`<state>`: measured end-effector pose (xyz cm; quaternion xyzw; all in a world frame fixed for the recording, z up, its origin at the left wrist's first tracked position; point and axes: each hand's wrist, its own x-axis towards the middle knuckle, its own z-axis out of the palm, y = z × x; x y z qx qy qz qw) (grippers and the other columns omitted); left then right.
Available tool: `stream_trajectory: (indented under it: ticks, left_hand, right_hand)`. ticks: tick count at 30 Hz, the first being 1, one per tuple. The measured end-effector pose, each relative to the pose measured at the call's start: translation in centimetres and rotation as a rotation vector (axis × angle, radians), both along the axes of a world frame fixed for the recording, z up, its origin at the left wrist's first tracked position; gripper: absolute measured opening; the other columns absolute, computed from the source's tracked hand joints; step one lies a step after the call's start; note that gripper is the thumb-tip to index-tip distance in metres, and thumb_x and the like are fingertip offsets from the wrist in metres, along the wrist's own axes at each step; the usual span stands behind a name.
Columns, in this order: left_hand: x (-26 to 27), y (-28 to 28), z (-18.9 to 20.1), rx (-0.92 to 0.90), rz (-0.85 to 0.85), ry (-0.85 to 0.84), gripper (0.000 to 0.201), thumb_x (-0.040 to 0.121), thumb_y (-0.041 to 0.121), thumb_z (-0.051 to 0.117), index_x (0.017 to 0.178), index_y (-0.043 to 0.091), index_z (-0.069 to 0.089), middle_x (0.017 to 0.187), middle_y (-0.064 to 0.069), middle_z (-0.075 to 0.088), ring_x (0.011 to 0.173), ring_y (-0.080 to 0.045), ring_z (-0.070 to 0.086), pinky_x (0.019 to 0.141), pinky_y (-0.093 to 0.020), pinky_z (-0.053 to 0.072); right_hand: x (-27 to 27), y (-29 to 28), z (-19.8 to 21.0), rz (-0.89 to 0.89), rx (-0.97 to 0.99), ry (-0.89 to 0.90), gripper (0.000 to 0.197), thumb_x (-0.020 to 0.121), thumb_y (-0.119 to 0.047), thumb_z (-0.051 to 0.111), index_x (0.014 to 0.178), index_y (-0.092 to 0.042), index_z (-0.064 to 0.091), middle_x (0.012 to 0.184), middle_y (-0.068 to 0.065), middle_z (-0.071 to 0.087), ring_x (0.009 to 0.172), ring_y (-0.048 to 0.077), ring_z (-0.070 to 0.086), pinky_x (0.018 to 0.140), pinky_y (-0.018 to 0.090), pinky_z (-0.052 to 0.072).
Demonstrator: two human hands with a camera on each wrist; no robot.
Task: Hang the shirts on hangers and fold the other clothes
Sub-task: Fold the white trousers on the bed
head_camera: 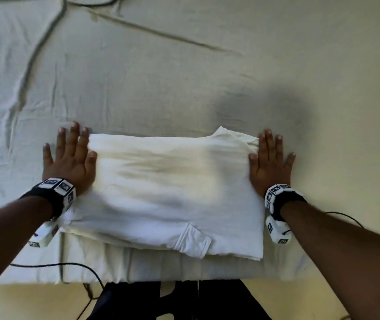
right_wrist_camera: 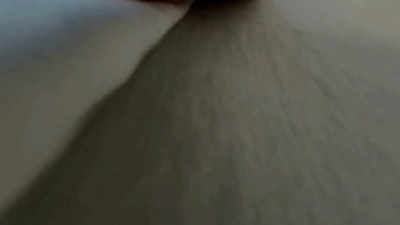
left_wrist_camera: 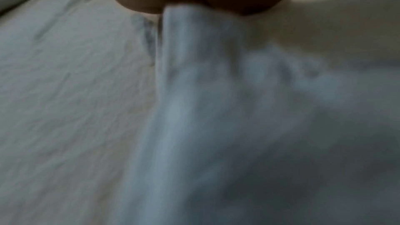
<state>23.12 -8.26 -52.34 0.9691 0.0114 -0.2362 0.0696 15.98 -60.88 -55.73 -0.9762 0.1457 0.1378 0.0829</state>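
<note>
White folded garment [head_camera: 172, 185] lies as a thick, many-layered rectangle at the near edge of a bed covered by a pale sheet [head_camera: 138, 77], directly in front of a person standing at the bedside. To the garment's left, the left hand [head_camera: 69, 158] lies flat with fingers straight and spread, its thumb side touching the garment's left edge and its palm on the sheet; it holds nothing. In the left wrist view the heel of that hand meets the stacked cloth edge, though the picture is blurred. On the garment itself, a small flap of fabric [head_camera: 193, 241] pokes out at the near edge and a corner [head_camera: 223, 132] juts up at the far right, so the bundle is not quite square. To the garment's right, the right hand [head_camera: 269, 162] mirrors the left, flat and outstretched, its thumb side against the garment's right edge and gripping nothing. Judged from this, the folding of this one piece looks all but finished, with only squaring and tidying left. No hangers, shirts or other clothes show beyond the garment, so how much of the wider task remains cannot be told.
</note>
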Motion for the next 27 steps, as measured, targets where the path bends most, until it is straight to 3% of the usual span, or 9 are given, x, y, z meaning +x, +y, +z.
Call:
stream_trajectory:
  ticks: [5, 8, 10, 13, 16, 19, 20, 23, 27]
  left_hand:
    - [-5.2, -4.8, 4.7, -0.046, 0.005, -0.068, 0.08, 0.098, 0.053, 0.027, 0.165, 0.027, -0.008, 0.172, 0.003, -0.017, 0.159, -0.031, -0.009, 0.119, -0.069, 0.008]
    - [-14.0, -8.7, 6.2, -0.121, -0.443, -0.106, 0.078, 0.098, 0.05, 0.037, 0.166, 0.029, 0.006, 0.174, 0.0, 0.0, 0.16, -0.033, 0.003, 0.12, -0.068, 0.018]
    - [-18.7, -8.0, 5.4, -0.131, -0.583, -0.044, 0.075, 0.099, 0.049, 0.039, 0.166, 0.03, 0.011, 0.174, 0.001, 0.005, 0.159, -0.031, 0.008, 0.121, -0.066, 0.02]
    - [-21.4, -4.4, 3.2, -0.037, -0.444, 0.094, 0.072, 0.101, 0.052, 0.032, 0.166, 0.026, 0.012, 0.174, 0.003, 0.007, 0.16, -0.028, 0.006, 0.118, -0.065, 0.027]
    - [-21.9, -4.7, 3.3, -0.003, -0.339, 0.203, 0.082, 0.096, 0.058, 0.037, 0.165, 0.02, 0.015, 0.174, 0.003, 0.001, 0.16, -0.03, 0.0, 0.122, -0.063, 0.02]
    - [-23.0, -6.1, 5.6, -0.094, -0.272, 0.182, 0.089, 0.091, 0.052, 0.043, 0.166, 0.023, 0.004, 0.173, 0.006, -0.008, 0.16, -0.026, -0.009, 0.125, -0.059, 0.012]
    - [-23.6, -6.1, 6.2, -0.165, -0.243, 0.187, 0.084, 0.093, 0.048, 0.043, 0.166, 0.024, 0.009, 0.174, 0.007, -0.003, 0.16, -0.025, -0.005, 0.125, -0.057, 0.014]
    - [-25.3, -5.5, 7.7, -0.507, -0.089, 0.147, 0.056, 0.097, 0.033, 0.05, 0.152, 0.032, 0.043, 0.159, 0.01, 0.042, 0.147, -0.018, 0.039, 0.118, -0.045, 0.038]
    - [-26.3, -6.0, 10.1, -0.859, 0.351, 0.24, 0.056, 0.097, 0.018, 0.062, 0.145, 0.043, 0.049, 0.143, 0.023, 0.055, 0.129, 0.004, 0.054, 0.103, -0.017, 0.046]
  right_hand:
    - [-5.3, 1.7, 3.7, -0.162, 0.14, -0.069, 0.083, 0.098, -0.053, 0.055, 0.162, -0.011, 0.025, 0.166, 0.014, 0.031, 0.148, 0.037, 0.036, 0.117, 0.055, 0.036]
    - [-11.0, 3.7, 5.4, -0.364, 0.21, -0.012, 0.084, 0.086, -0.046, 0.079, 0.153, -0.013, 0.04, 0.152, 0.018, 0.044, 0.136, 0.04, 0.043, 0.111, 0.052, 0.038]
    - [-13.3, 4.3, 6.0, -0.485, 0.301, -0.017, 0.077, 0.081, -0.04, 0.086, 0.143, -0.013, 0.052, 0.141, 0.018, 0.053, 0.128, 0.038, 0.052, 0.111, 0.05, 0.041]
    - [-14.6, 4.8, 6.5, -0.732, 0.555, 0.054, 0.063, 0.082, -0.038, 0.087, 0.135, -0.02, 0.057, 0.123, 0.004, 0.068, 0.109, 0.024, 0.068, 0.101, 0.046, 0.055]
    - [-13.7, 4.7, 7.7, -0.811, 0.702, 0.174, 0.063, 0.075, -0.046, 0.089, 0.125, -0.016, 0.064, 0.117, 0.006, 0.073, 0.103, 0.027, 0.072, 0.094, 0.047, 0.058]
    - [-11.7, 5.4, 11.2, -0.926, 0.913, 0.194, 0.023, 0.088, -0.009, 0.081, 0.104, -0.019, 0.068, 0.114, 0.013, 0.074, 0.105, 0.034, 0.07, 0.097, 0.051, 0.056]
    - [-10.8, 6.2, 12.9, -0.952, 0.974, 0.189, 0.025, 0.09, -0.001, 0.075, 0.106, -0.019, 0.067, 0.116, 0.014, 0.073, 0.107, 0.036, 0.069, 0.098, 0.052, 0.055]
    - [-8.4, 10.6, 18.0, -0.844, 1.095, 0.102, 0.042, 0.09, 0.008, 0.069, 0.124, -0.017, 0.065, 0.123, 0.008, 0.073, 0.112, 0.031, 0.069, 0.095, 0.045, 0.055]
    - [-4.6, 21.0, 22.3, -0.574, 1.202, -0.026, 0.055, 0.076, -0.002, 0.08, 0.125, -0.017, 0.062, 0.116, 0.001, 0.074, 0.108, 0.018, 0.071, 0.096, 0.042, 0.057]
